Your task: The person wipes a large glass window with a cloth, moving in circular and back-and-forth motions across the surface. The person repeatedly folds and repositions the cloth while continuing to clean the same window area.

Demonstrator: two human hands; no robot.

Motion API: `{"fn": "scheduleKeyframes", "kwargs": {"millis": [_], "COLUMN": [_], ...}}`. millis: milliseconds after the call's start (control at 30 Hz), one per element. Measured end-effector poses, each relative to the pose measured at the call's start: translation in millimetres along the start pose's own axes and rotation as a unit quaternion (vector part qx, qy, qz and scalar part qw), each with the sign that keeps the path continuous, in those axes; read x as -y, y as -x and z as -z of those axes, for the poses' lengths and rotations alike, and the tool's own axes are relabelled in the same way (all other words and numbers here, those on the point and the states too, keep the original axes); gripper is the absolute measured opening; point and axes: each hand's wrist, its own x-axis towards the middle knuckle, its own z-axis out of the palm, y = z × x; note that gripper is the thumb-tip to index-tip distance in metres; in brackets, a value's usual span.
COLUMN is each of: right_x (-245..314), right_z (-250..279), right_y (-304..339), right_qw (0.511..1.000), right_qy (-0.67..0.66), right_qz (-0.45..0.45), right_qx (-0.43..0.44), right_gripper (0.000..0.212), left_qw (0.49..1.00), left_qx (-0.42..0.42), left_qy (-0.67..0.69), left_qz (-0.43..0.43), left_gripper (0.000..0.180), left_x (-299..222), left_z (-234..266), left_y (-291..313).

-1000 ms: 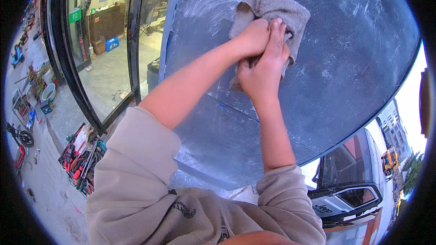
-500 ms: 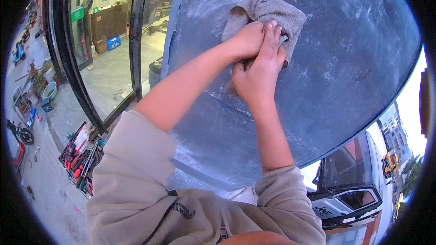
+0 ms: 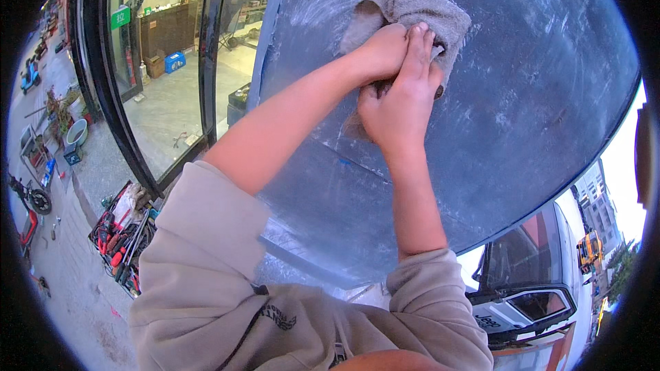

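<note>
A worn grey-brown cloth (image 3: 430, 10) lies bunched against a large dark blue-grey panel (image 3: 522, 117), which is streaked with whitish smears. My left hand (image 3: 382, 51) is closed on the cloth's lower left part. Crossing over its fingers, my right hand (image 3: 402, 106) is closed too, with its fingers pressed together against the left hand and the cloth. A small pale edge shows beside the right fingertips; what it belongs to is hidden. Part of the cloth hangs out below the left wrist.
A black-framed glass door (image 3: 155, 89) stands at the left. On the ground below it is a crate of hand tools (image 3: 127, 237). A white vehicle (image 3: 529, 268) is parked at the lower right, beyond the panel's edge. A motorbike (image 3: 31, 199) stands far left.
Both hands and the cloth have shifted slightly up and to the right across the panel. The grip looks the same, and the whole view has moved a little.
</note>
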Motion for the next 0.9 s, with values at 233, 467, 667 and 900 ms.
{"fn": "scheduleKeyframes", "kwargs": {"millis": [233, 467, 667, 900], "right_x": [8, 11, 17, 16], "right_z": [0, -2, -1, 3], "right_y": [74, -6, 62, -5], "right_qw": [0.996, 1.0, 0.995, 0.999], "right_qy": [-0.029, -0.001, -0.049, -0.011], "right_qz": [-0.051, -0.016, -0.057, -0.02], "right_qx": [0.071, 0.011, 0.072, 0.037], "right_gripper": [0.096, 0.093, 0.094, 0.093], "left_qw": [0.998, 1.0, 0.997, 0.999], "left_qx": [-0.049, 0.02, 0.011, 0.031], "left_qy": [0.033, -0.009, 0.023, -0.037], "left_qz": [0.006, -0.015, 0.071, 0.023], "left_gripper": [0.053, 0.043, 0.046, 0.041], "left_x": [30, 2, 16, -4], "left_z": [-49, 12, -23, 17], "left_y": [53, -1, 53, 7]}}
